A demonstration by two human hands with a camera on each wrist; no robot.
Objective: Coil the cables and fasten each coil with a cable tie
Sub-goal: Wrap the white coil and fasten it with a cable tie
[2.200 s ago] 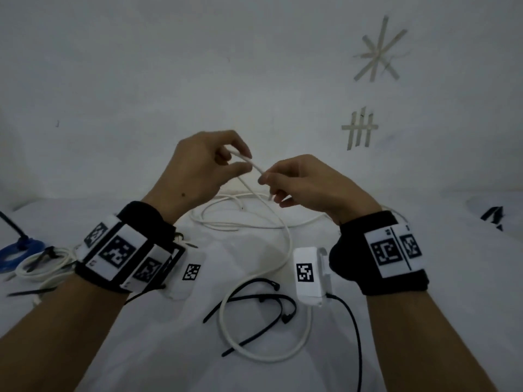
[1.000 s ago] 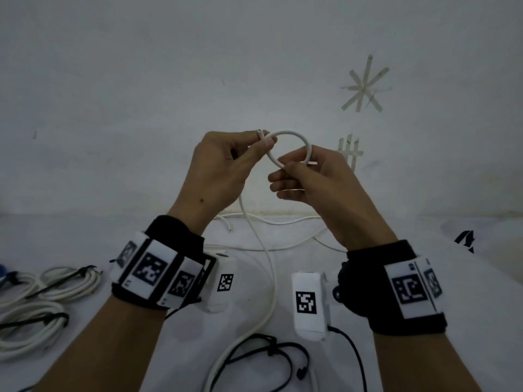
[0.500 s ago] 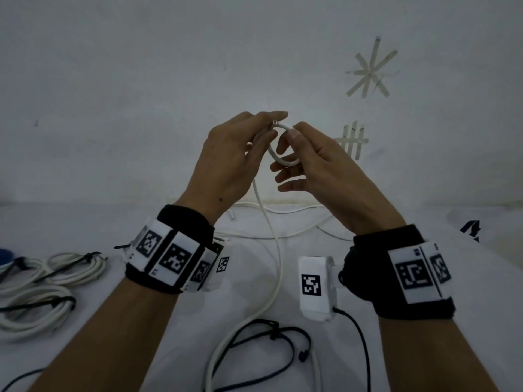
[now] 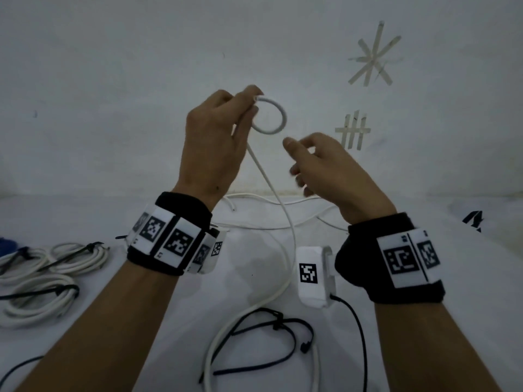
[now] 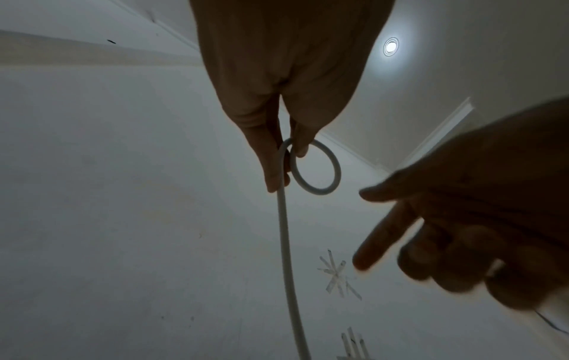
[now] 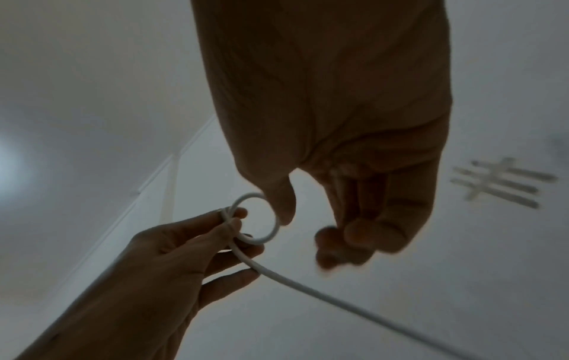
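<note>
1. The white cable (image 4: 285,267) runs out of the head view at the bottom edge.
2. The right hand (image 5: 480,233) is blurred, its fingers unclear.
3. The tied coils (image 4: 36,290) are cut by the left edge.

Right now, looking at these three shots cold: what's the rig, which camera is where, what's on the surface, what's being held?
No machine: a person works with bare hands, wearing black wristbands with printed square markers and a small camera on each wrist.

The wide picture comes from a head camera looking down at both hands. The other two look along each hand from the wrists, up toward wall and ceiling.

The left hand pinches a white cable where it crosses itself, forming one small loop; the rest trails down to the white surface. The right hand is near the loop, fingers loosely curled, holding nothing.

On the surface: finished white coils bound with black ties at the left, loose black cable ties in front, more white cable behind.
</note>
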